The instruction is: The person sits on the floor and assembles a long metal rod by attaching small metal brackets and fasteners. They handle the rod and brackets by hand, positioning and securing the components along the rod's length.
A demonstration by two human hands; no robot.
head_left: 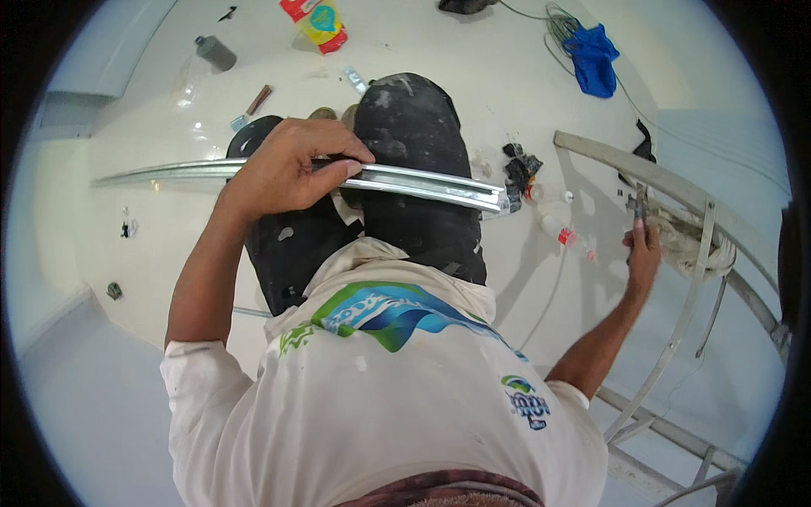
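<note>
A galvanized metal channel (pixel 422 186) is lying crosswise over the black trousers (pixel 414 127), its long thin stretch running out to the left and its square end jutting just past them on the right; whether it is resting on the trousers, I cannot tell. The left hand (pixel 291 160) is grasping it from above, the thumb pressing on the near side and the fingers curling over the far side, so only 1 hand is holding this long piece. That could be letting the channel tip or twist, the cause being the weight of the left stretch pulling against 1 grip. Its edges are looking thin, and with 2 bare hands working, a slip could be dragging metal along the skin. Well apart, on the right, the right hand (pixel 644 253) is grasping a dark slim tool (pixel 639 203), its kind being too small to tell. The tool is standing close beside a ladder (pixel 608 155) and a crumpled pale cloth (pixel 676 239), so it could be snagging on the cloth or knocking the rail, tight room being the cause. A clear plastic bottle (pixel 553 218) is lying on the white floor (pixel 481 68) to the right of the trousers; a foot landing there could be rolling on it and upsetting the person's balance, loose litter being to blame.
</note>
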